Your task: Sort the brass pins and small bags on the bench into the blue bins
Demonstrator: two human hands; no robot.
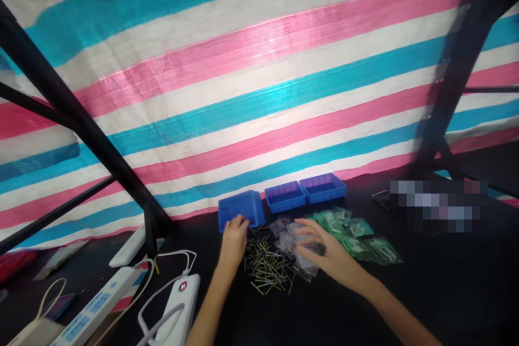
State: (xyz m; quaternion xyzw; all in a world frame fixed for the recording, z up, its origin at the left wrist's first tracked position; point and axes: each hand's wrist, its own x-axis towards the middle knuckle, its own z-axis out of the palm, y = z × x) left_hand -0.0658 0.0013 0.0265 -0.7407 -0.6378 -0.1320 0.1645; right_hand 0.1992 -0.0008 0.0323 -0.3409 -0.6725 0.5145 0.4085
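My left hand [234, 239] is at the front rim of the leftmost blue plastic tray [234, 208], its fingers bent over the edge; the fingertips are partly blurred. In front of that tray lies a loose heap of thin metallic and yellowish sticks [268, 267], their exact kind too small to make out. Over a pile of small clear plastic bags [288, 238] hovers my right hand [330, 254], fingers apart, with nothing visibly gripped. Beside it to the right spread several green-tinted plastic packets [351, 232].
Two more blue trays [285, 197] stand at the back against a striped sheet [259, 108]. White power strips [178, 308] with cables lie at left. Black frame posts [81, 124] rise on both sides. A dark flat object [381, 199] and a pixelated area are at right.
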